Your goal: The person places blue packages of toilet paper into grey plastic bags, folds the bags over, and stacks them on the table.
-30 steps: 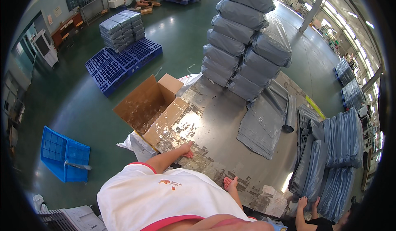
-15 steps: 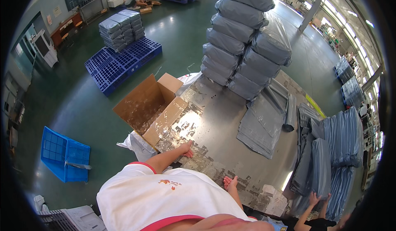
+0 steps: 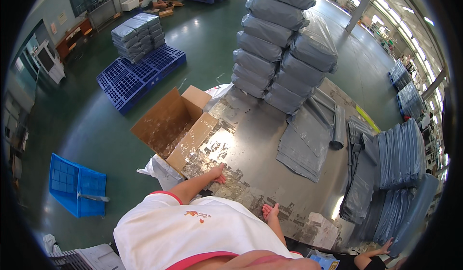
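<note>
My left hand (image 3: 218, 173) lies at the near edge of the metal-topped table (image 3: 255, 140), holding nothing, fingers extended. To its left stands a cardboard box (image 3: 193, 142) with its flaps folded out. My right hand (image 3: 270, 212) is at the same edge, palm turned up and fingers apart, also without anything in it. A pile of flat grey plastic bags (image 3: 304, 147) lies on the table beyond my right hand. Stacked high at the far side are plump grey plastic-wrapped packages (image 3: 270, 26).
At the right, a co-worker's hands (image 3: 384, 248) hold a long grey package (image 3: 415, 209) beside stacked grey bags (image 3: 400, 154). A blue crate (image 3: 77, 185) stands on the floor at left. Farther off, a blue pallet (image 3: 140, 74) carries grey packages (image 3: 139, 36).
The co-worker has moved a long grey package to the right, away from the bag stack on the table. My hands have stayed in place; the view has shifted slightly.
</note>
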{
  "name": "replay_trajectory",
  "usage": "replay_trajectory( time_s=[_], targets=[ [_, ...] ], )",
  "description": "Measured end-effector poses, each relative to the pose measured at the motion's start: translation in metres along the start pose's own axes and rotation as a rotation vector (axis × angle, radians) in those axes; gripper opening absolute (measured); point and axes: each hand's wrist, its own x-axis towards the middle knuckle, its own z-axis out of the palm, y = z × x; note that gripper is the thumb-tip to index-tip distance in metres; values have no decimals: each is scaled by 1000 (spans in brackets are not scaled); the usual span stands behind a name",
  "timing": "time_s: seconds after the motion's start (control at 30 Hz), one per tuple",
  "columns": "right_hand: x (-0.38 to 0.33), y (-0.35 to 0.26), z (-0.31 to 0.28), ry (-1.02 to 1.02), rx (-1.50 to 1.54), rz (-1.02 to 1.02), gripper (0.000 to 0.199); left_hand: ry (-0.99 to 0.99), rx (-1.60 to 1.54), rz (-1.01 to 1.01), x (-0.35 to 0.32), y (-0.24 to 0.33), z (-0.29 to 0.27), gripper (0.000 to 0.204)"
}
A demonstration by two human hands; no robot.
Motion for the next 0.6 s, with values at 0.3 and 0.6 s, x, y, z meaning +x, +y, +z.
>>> replay_trajectory(
  time_s=[0.3, 0.6],
  targets=[
    [-12, -3, 7, 32, 3, 5, 73, 13, 12, 7, -3, 0, 0, 76],
    [-3, -2, 2, 2, 7, 6, 76, -15, 40, 15, 2, -2, -2, 73]
  ],
)
